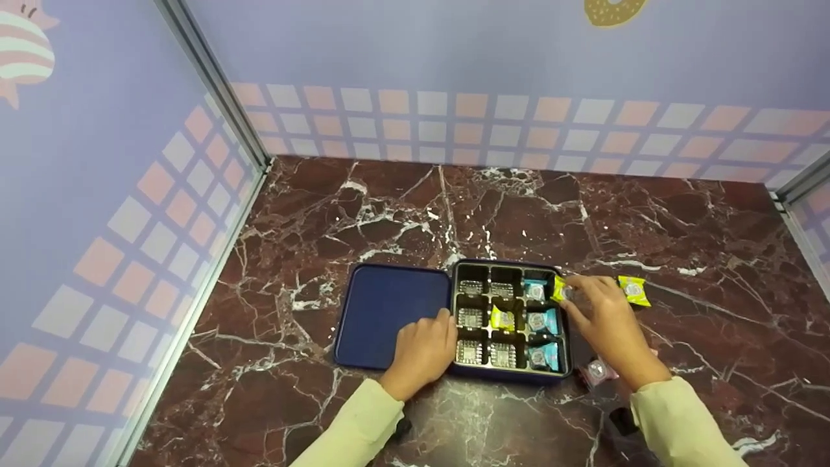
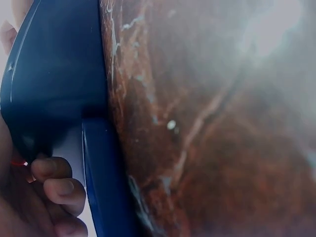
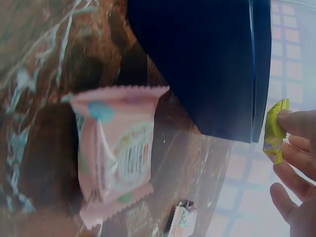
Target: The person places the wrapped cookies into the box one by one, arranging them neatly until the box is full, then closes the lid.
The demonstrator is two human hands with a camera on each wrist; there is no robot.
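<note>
A dark blue box with a tray of compartments lies uncovered on the tabletop. Blue wrapped candies fill its right column, and a yellow wrapped candy sits in the centre compartment. My left hand holds the box's left rim, its fingers curled beside the blue wall in the left wrist view. Between thumb and fingers, my right hand pinches another yellow candy near the box's upper right corner. The other compartments in the left and middle columns show only ridged clear bottoms.
The blue lid lies flat against the box's left side. Right of the box are a yellow candy and a pink candy, partly under my right arm. Patterned panels border the marbled tabletop.
</note>
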